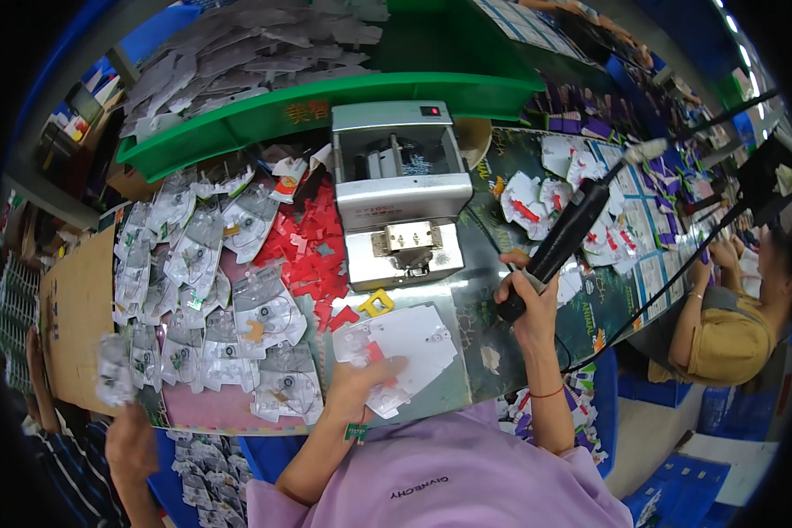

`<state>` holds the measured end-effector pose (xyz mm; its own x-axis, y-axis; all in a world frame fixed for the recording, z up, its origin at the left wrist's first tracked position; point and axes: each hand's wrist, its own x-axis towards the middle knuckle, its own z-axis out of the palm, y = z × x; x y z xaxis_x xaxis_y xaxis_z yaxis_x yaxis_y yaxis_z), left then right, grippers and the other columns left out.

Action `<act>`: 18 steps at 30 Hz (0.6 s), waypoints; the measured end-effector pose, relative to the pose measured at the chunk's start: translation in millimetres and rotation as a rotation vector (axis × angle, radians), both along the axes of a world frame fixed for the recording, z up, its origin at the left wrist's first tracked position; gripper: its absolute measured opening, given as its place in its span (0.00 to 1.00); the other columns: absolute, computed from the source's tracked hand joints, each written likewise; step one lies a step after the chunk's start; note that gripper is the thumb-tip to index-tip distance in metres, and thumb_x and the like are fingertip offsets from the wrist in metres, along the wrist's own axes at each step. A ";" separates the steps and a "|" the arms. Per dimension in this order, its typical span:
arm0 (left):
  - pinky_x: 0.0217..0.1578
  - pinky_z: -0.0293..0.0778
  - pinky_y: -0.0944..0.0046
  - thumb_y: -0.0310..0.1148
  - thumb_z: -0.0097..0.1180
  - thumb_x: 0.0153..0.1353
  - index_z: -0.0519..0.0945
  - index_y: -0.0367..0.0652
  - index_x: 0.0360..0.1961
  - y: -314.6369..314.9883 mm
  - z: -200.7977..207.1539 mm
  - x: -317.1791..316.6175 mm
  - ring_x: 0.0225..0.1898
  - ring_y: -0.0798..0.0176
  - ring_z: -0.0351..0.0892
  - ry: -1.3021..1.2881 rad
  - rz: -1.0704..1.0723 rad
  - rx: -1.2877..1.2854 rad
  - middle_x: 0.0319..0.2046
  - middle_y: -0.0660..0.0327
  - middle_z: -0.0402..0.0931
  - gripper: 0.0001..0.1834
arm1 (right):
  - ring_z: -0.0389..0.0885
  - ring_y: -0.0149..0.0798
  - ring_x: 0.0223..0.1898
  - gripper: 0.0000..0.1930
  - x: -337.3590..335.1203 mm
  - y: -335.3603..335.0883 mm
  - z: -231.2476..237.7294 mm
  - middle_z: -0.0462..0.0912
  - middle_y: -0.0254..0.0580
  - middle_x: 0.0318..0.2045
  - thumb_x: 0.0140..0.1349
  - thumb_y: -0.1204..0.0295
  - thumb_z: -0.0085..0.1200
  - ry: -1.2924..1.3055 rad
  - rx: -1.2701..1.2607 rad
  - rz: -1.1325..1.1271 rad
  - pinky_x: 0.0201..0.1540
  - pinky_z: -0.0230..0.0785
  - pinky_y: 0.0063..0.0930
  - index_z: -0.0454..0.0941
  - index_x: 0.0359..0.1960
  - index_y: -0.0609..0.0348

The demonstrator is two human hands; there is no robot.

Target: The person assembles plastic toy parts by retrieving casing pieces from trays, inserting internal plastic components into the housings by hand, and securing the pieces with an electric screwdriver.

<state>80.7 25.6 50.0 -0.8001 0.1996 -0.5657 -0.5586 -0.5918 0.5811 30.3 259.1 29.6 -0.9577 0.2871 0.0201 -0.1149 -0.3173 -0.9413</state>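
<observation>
My left hand [361, 380] is on a flat white plastic panel [427, 348] at the table's near edge. Its fingers grip the panel beside a small red plastic piece [375, 354] lying on top. A small green circuit board [355, 432] shows by the left wrist. To the right, my raised right hand [530, 304] is wrapped round a black electric screwdriver [568, 233], tilted with its cord end up and to the right. Beyond the panel stands a silver screw feeder [402, 198] with screws inside. A yellow plastic piece [376, 304] lies between feeder and panel.
Red pieces [304, 251] are heaped left of the feeder, beside rows of clear-and-white assemblies [194, 255]. Behind is a green bin [326, 104] of grey panels. White parts with red pieces [537, 202] lie right. A co-worker's hand [132, 444] is at left; another person [735, 326] is right.
</observation>
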 end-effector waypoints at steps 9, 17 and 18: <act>0.37 0.72 0.65 0.17 0.55 0.40 0.67 0.33 0.46 -8.4 -8.0 -4.9 0.37 0.61 0.76 0.110 0.054 -0.158 0.37 0.54 0.73 0.26 | 0.75 0.30 0.22 0.14 -44.6 -63.4 78.9 0.75 0.42 0.23 0.48 0.77 0.54 0.462 0.142 0.404 0.25 0.65 0.19 0.69 0.36 0.70; 0.25 0.70 0.72 0.20 0.56 0.41 0.71 0.32 0.40 -9.0 -10.4 -9.3 0.27 0.69 0.74 0.161 0.131 -0.227 0.30 0.59 0.74 0.20 | 0.67 0.27 0.15 0.06 -61.9 -96.5 78.6 0.71 0.41 0.18 0.51 0.78 0.49 0.601 0.452 0.471 0.18 0.62 0.16 0.66 0.29 0.65; 0.25 0.70 0.72 0.20 0.56 0.41 0.71 0.32 0.40 -8.2 -9.1 -10.1 0.27 0.69 0.74 0.158 0.130 -0.224 0.30 0.59 0.74 0.20 | 0.67 0.27 0.15 0.06 -61.6 -97.5 76.9 0.71 0.41 0.18 0.51 0.78 0.49 0.597 0.455 0.471 0.18 0.62 0.16 0.66 0.29 0.65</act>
